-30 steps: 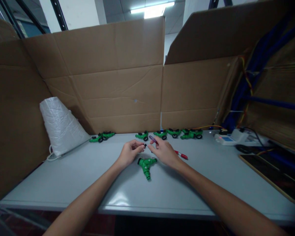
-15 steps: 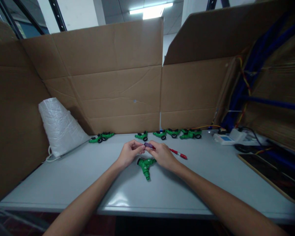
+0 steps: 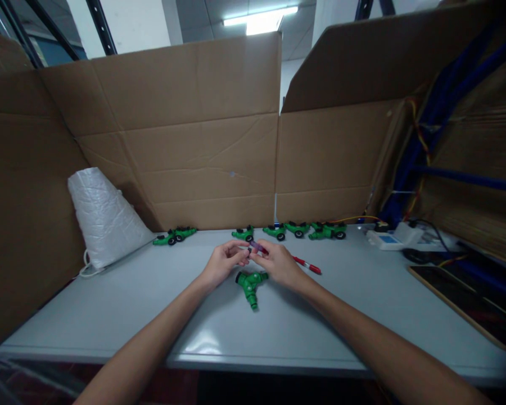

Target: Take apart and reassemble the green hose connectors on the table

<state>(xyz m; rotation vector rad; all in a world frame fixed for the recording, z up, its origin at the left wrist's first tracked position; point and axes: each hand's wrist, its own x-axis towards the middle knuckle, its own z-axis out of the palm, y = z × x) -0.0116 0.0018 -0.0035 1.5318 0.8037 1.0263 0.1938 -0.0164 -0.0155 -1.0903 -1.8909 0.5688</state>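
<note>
My left hand (image 3: 224,262) is closed in a pinch, its fingertips around a small dark piece (image 3: 249,252) too small to name. Close beside it, my right hand (image 3: 280,263) grips a slim red pen-like tool (image 3: 307,265). The tool's purple end (image 3: 258,247) points towards my left fingertips, while its middle is hidden behind the hand. On the table below both hands lies a green Y-shaped hose fitting (image 3: 249,287), with a dark ring on its left arm.
Along the back of the white table (image 3: 126,315) stand several green fittings (image 3: 296,228) with black parts. A white wrapped bundle (image 3: 105,222) leans at the left. At the right are a power strip (image 3: 388,239) and a dark flat panel (image 3: 468,301). Cardboard walls (image 3: 194,152) enclose the table.
The purple end of the tool has shifted slightly up and away from my left fingertips, so the small dark piece now shows. The green fitting has stayed put.
</note>
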